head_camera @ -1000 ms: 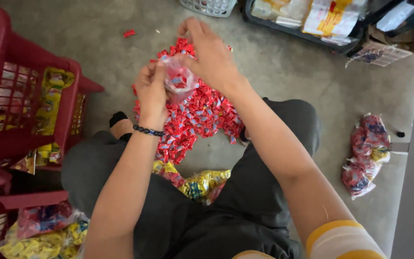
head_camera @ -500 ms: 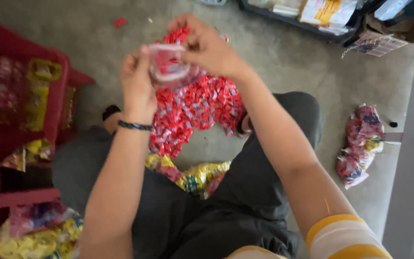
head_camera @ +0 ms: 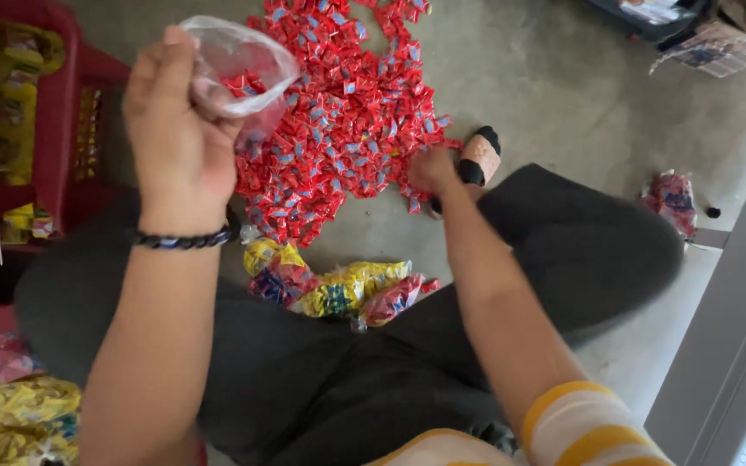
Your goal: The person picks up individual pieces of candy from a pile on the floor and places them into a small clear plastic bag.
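Observation:
My left hand (head_camera: 179, 129) is raised and grips a small clear plastic bag (head_camera: 243, 65) with a few red wrapped candies inside. A dark beaded bracelet circles that wrist. My right hand (head_camera: 432, 168) reaches down to the near right edge of a large heap of small red wrapped candies (head_camera: 347, 112) spread on the concrete floor; its fingers are closed over candies at the heap's edge. I sit on the floor in dark trousers, knees apart, a sandalled foot (head_camera: 479, 155) beside the heap.
Yellow and red empty candy packets (head_camera: 338, 293) lie between my legs. A red plastic basket (head_camera: 62, 103) with yellow packets stands at the left. More packets (head_camera: 10, 406) lie at lower left. A filled red bag (head_camera: 671, 198) lies at the right near a grey door frame (head_camera: 736, 345).
Both hands were together at the bag above the heap. Now my right hand has dropped to the heap's edge, and my left hand holds the bag alone, nearer the camera.

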